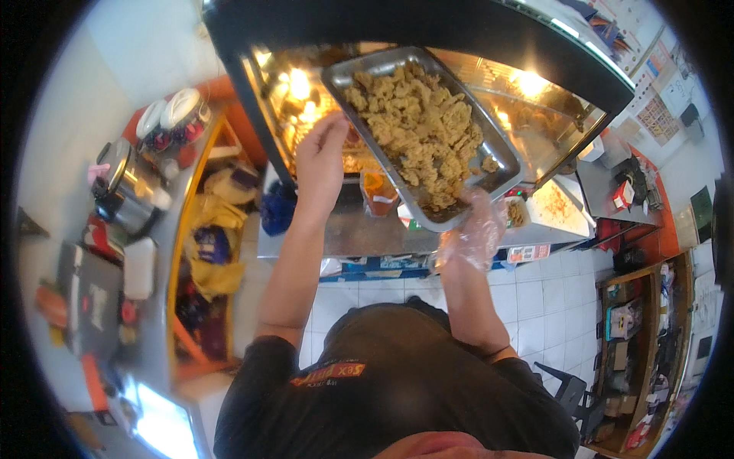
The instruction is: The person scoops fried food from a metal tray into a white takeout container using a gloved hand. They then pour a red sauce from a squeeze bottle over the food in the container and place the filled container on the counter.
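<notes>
A metal tray (507, 167) of fried, battered pieces (421, 129) is raised, tilted, in front of a lit glass food warmer (542, 103). My right hand (473, 229), in a clear plastic glove, grips its near corner. My bare left hand (324, 146) is beside the tray's left rim with its fingers curled. Whether those fingers touch the rim or hold something cannot be made out. Below the tray, a container of orange-red powder (378, 192) stands on the metal counter (344, 229).
Right of the tray is a white bin with orange crumbs (553, 203). A blue bundled bag (277, 209) sits at the counter's left end. Farther left, a side counter holds a steel pot (129, 183) and lidded jars (183, 112). Wooden shelves (636, 356) stand at right.
</notes>
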Available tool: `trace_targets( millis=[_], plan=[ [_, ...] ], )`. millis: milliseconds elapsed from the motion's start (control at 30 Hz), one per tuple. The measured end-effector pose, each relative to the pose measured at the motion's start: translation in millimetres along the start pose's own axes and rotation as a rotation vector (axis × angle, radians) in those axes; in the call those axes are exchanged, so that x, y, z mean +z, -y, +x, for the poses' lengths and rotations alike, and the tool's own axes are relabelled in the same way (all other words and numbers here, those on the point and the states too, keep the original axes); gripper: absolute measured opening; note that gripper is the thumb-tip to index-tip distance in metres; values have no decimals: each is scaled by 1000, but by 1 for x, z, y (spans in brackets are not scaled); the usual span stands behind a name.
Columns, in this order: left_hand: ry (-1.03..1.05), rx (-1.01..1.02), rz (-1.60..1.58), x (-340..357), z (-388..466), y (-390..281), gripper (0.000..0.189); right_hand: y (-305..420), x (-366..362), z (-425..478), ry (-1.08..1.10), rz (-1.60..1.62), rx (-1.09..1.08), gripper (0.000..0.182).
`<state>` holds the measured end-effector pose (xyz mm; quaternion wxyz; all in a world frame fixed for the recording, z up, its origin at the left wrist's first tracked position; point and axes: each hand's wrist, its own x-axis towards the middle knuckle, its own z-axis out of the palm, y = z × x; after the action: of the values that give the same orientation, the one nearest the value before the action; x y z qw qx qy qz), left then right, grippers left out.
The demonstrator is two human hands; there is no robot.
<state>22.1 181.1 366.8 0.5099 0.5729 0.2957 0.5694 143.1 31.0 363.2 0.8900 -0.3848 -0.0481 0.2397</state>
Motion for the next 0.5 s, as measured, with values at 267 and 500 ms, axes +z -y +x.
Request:
trace_targets(
  millis=[267,500],
  plan=[
    [104,-125,82,9,44,4,31,-32,26,-17,129,-2,-69,29],
    [119,-176,173,6,71,0,34,-65,42,2,114,59,37,28]
  ],
)
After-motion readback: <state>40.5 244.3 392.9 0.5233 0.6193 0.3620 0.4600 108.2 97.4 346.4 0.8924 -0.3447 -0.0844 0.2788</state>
